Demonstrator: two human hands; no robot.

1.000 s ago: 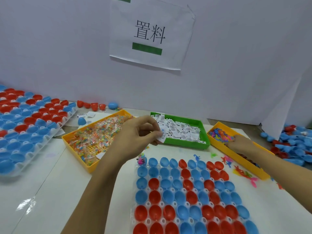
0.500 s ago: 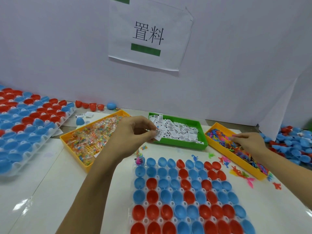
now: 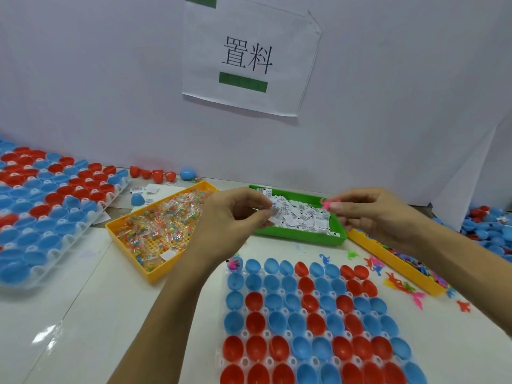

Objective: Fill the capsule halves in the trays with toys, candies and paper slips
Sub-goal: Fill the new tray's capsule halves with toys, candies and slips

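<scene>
**Slip and toy held high, tray almost unfilled**

White bench (image 3: 83,314) carries the capsule tray (image 3: 310,322). Both hands hover above the green bin (image 3: 304,235). The left hand (image 3: 230,217) pinches a paper slip (image 3: 275,210) between its fingers; the right hand (image 3: 371,212) pinches a pink toy (image 3: 325,203). Either light piece could flutter or bounce past its cup if released from this height.

bare surface (image 3: 69,314) lies open between the left capsule tray (image 3: 50,217) and the near capsule tray (image 3: 313,328). the candy bin (image 3: 155,275), slip bin (image 3: 299,235) and toy bin (image 3: 399,268) stand across the back. loose toys (image 3: 399,284) litter the strip just beside the toy bin. both forearms cross above the near capsule tray.
</scene>
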